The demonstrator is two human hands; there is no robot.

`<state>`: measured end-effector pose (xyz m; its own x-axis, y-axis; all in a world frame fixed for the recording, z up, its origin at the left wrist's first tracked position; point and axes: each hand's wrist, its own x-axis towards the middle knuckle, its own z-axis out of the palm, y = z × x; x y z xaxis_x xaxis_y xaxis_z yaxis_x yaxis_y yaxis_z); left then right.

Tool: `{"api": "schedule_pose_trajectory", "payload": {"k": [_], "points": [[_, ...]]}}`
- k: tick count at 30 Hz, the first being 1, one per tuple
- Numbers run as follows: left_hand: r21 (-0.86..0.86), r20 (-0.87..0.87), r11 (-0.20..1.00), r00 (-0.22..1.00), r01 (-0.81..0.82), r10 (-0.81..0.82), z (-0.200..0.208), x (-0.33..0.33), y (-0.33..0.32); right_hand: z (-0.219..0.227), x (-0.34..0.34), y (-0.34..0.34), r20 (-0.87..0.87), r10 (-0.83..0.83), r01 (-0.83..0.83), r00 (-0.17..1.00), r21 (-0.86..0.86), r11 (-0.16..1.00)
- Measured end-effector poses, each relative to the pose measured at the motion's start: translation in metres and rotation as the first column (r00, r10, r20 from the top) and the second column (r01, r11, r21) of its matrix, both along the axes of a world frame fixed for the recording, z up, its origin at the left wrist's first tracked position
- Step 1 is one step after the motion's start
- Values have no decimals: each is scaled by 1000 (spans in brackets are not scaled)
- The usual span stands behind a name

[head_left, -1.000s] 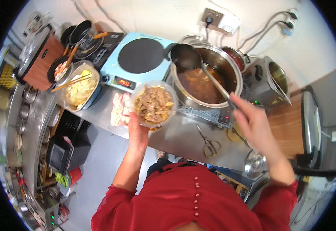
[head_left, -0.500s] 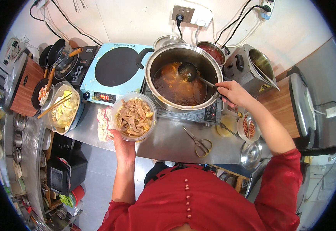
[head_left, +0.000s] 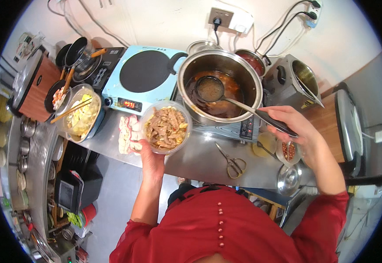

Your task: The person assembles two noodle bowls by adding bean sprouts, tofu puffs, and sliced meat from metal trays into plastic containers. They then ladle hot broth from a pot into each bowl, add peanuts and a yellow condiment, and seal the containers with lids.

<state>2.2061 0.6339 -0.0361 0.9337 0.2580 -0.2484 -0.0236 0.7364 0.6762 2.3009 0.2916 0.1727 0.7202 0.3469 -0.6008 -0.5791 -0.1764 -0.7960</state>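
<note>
1. Scanning from my remote seat, I find a basin (head_left: 96, 127) just past nine o'clock in my view, with chopsticks (head_left: 71, 110) laid across its pale and yellow food.
2. Closer in at nine o'clock, a pink-and-white bundle (head_left: 128, 133) lies on the steel counter (head_left: 191, 166); a light-blue cooktop (head_left: 144, 72) sits beyond it toward twelve.
3. I have the left hand (head_left: 153, 163) up from below, its forearm rising nearly straight, leaning toward one o'clock. It is clamped on a clear tub (head_left: 189, 131), thumb against the seven o'clock side; the other fingers are mostly hidden beneath.
4. That tub, heaped with brown meat slices (head_left: 167, 125), is at about eight o'clock from the pot (head_left: 217, 61). Whether its base meets the counter, I cannot tell.
5. Inside the pot, toward its nine o'clock side, the ladle (head_left: 243, 105) has its bowl full of brown broth; its handle crosses the rim toward four.
6. Scissors (head_left: 229, 163) lie at six o'clock from the pot, blades aimed toward eleven.
7. I see the right hand (head_left: 294, 122) closed around the ladle's dark handle, forearm slanting up toward eleven from a bent elbow, the handle's end showing against the palm.
8. Below that hand, at six o'clock, sit a bowl (head_left: 299, 154) of reddish nuts and a metal lid (head_left: 289, 179).
</note>
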Motion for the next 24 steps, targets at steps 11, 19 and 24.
{"api": "schedule_pose_trajectory", "payload": {"k": [11, 19, 24], "points": [[-3, 22, 1000, 1000, -18, 18, 16, 0, -5, 31, -42, 49, 74, 235, -227, 969, -109, 968], [12, -27, 1000, 999, -28, 28, 26, 3, -3, 4, -64, 68, 645, 571, -247, 508, -526, 814], [39, -20, 999, 1000, 0, 0, 25, 5, -2, 3, -81, 63, 420, 881, -72, 217, -893, 443]]}}
